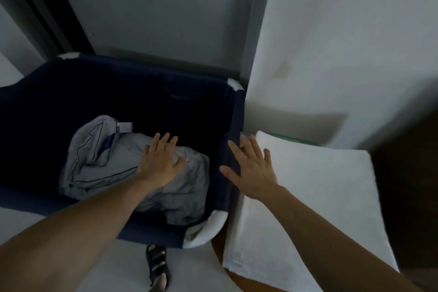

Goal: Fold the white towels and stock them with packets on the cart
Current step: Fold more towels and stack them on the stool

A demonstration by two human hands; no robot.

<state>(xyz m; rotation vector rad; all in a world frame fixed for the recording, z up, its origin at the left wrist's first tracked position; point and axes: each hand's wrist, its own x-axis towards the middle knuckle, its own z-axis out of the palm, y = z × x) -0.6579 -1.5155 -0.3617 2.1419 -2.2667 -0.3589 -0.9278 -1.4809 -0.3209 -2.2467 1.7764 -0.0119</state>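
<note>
A dark blue fabric bin [234,125] on the cart fills the left of the view, with crumpled pale linen [99,163] heaped inside it. My left hand [161,159] reaches into the bin, fingers straight, over the linen. To the right lies a flat folded white towel [320,192] on a brown surface. My right hand [251,168] hovers with spread fingers across the bin's right rim and the towel's left edge. It holds nothing. No packets are in sight.
A grey wall and door frame [256,31] rise just behind the bin. My sandalled foot [157,268] stands on the pale floor below the bin. The brown surface's edge [220,261] curves under the towel's near corner. Dark space lies at the far right.
</note>
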